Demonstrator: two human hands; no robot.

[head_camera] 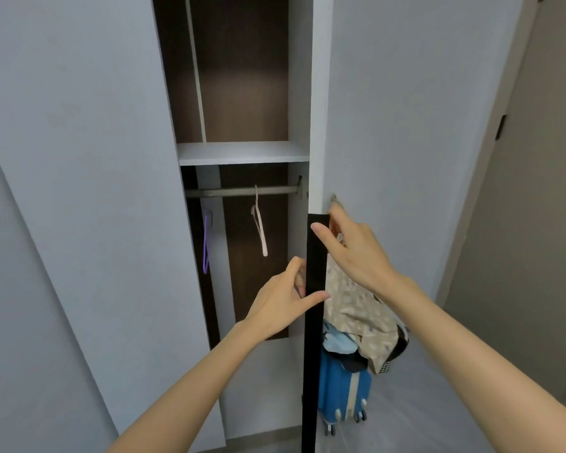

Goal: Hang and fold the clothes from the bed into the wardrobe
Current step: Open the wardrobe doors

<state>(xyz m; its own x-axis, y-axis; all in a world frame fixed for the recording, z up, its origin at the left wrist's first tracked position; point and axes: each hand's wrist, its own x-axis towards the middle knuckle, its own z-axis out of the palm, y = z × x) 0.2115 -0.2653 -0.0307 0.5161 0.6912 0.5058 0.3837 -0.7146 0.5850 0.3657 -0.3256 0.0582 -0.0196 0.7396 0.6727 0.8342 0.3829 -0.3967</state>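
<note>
Both arms reach forward and up toward the open wardrobe point(242, 153). The right hand point(350, 253) is the higher one. It pinches the top end of a long black strip point(314, 354), thumb on the front face and fingers behind. The left hand point(281, 299), lower and just to the left, grips the same strip, with its thumb laid across the front and curled fingers behind. The strip hangs straight down between the forearms; what kind of garment it is cannot be told. Left of and above the left hand, a pale hanger point(259, 227) and a purple hanger point(206, 243) hang on the rail point(236, 192). Under the right wrist, patterned cloth point(353, 315) lies heaped on a blue suitcase point(337, 390).
</note>
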